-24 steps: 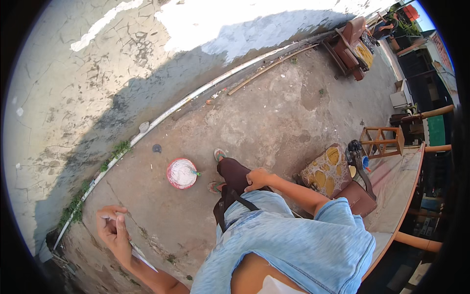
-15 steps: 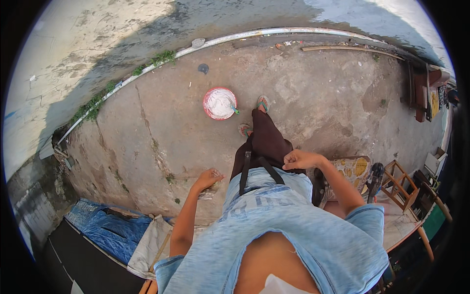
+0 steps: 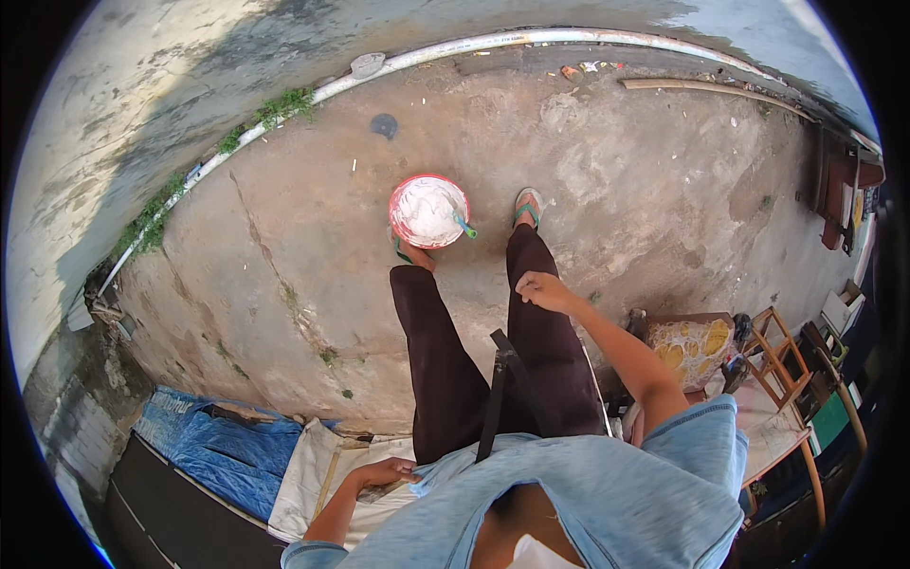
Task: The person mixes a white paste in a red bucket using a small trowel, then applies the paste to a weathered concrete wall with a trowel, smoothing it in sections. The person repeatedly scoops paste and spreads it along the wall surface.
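Fingers of your right hand (image 3: 546, 291) curl inward; those of your left hand (image 3: 385, 471) meet your shirt (image 3: 588, 474). Whether either set grips anything cannot be told. Stance: place your left foot (image 3: 417, 256), at the bucket's (image 3: 422, 211) 7 o'clock, clear of its rim. Bucket: on the ground (image 3: 322, 218), your 11 o'clock; red, white-smeared, holding white paste; green handle (image 3: 471, 230) at its 4 o'clock.

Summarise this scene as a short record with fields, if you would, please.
Left hand: at the hem of the light-blue fabric shirt; contact unclear
Right hand: loosely curled over the dark cloth trousers, nothing visibly held
Container: round red-rimmed bucket holding a white substance
Tool: green-handled implement at the bucket's rim, far end hidden
Ground: worn grey concrete
Edge: long white pipe along the stained wall's base
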Motion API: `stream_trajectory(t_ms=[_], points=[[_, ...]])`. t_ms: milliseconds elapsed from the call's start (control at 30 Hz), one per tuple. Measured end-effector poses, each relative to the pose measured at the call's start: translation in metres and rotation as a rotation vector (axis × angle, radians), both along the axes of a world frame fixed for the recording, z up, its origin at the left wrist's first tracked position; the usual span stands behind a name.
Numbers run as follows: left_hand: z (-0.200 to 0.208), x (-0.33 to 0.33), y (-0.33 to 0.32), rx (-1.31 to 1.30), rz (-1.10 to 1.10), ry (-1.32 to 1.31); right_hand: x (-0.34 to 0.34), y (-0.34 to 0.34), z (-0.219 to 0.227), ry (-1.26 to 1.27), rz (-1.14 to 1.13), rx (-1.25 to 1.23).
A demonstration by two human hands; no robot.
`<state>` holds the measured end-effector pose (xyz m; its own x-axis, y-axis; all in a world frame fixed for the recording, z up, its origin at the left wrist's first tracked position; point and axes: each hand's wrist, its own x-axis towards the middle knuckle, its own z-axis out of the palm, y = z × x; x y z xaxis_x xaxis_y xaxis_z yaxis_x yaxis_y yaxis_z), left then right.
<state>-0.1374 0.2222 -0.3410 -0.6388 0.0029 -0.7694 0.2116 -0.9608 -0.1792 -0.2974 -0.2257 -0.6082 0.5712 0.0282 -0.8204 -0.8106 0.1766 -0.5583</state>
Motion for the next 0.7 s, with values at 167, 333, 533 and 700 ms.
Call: stream_trajectory(t_ms=[167, 333, 533, 700], points=[[-0.137, 0.142, -0.003, 0.135, 0.265, -0.286, 0.024, 0.069, -0.218, 0.186, -0.485, -0.326], [-0.328, 0.242, -0.044, -0.050, 0.513, -0.874, 0.090, 0.104, -0.315, 0.477, -0.346, -0.500], [-0.537, 0.248, -0.102, 0.048, 0.431, -0.837, 0.137, 0.088, -0.382, 0.160, -0.299, -0.527], [-0.590, 0.227, -0.126, 0.031, 0.216, -0.736, 0.139, 0.070, -0.382, 0.008, -0.307, -0.318]])
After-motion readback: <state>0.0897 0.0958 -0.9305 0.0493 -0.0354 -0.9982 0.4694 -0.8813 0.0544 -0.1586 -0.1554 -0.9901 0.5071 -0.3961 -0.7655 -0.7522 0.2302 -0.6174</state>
